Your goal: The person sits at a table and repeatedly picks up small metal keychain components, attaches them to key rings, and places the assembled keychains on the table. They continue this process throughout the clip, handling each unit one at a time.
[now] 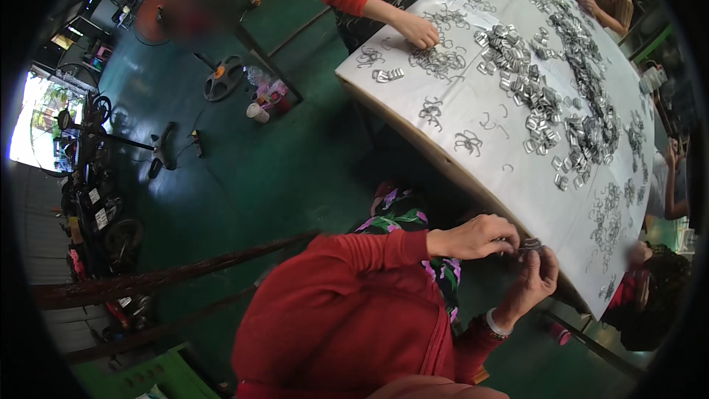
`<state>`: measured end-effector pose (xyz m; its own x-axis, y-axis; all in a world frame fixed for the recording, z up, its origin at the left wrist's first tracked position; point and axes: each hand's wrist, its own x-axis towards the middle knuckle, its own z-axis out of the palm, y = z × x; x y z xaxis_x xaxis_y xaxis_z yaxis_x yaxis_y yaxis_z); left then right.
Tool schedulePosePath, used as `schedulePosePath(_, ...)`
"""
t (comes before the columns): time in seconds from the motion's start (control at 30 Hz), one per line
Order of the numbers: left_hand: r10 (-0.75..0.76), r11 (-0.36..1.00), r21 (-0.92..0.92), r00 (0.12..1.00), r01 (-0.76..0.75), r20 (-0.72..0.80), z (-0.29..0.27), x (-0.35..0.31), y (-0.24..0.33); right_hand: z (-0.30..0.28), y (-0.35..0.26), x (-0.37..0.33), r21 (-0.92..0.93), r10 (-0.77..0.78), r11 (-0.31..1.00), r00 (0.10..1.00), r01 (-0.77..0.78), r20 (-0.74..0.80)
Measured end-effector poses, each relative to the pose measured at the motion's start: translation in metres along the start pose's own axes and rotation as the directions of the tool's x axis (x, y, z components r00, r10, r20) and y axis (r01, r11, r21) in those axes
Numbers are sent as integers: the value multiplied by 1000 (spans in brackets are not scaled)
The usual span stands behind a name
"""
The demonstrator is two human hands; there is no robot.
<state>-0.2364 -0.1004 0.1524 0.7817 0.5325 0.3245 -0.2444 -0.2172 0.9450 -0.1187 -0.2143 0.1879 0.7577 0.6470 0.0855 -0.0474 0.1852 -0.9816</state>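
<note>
Close to the near edge of the white-covered table (509, 177), my right hand (535, 275) grips a small dark metal piece with bright ridges (529, 244) between thumb and fingers. My left hand (480, 239) meets it from the left, its thumb and fingertips pinched together beside the piece. Whatever sits in that pinch is too small to make out. On the tabletop ahead lie a few loose curved metal hooks (495, 120) and a small cluster of the same hooks (467, 142).
Heaps of shiny ridged metal pieces (543, 107) run along the table. Across the left corner, a co-worker's hand (417, 31) reaches into a pile of hooks (443, 63). Other people sit along the far side. A wooden rail (185, 281) and a fan base (223, 79) are to my left.
</note>
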Motion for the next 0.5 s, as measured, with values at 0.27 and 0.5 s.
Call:
schedulePosePath(0.27, -30, 948, 297, 959, 117, -281, -70, 8, -15, 6, 5, 12, 89, 57, 994, 997, -61, 49)
schedulePosePath(0.5, -22, 715, 496, 725, 493, -689, -232, 33, -101, 11, 1, 11, 88, 133, 987, 989, -138, 60)
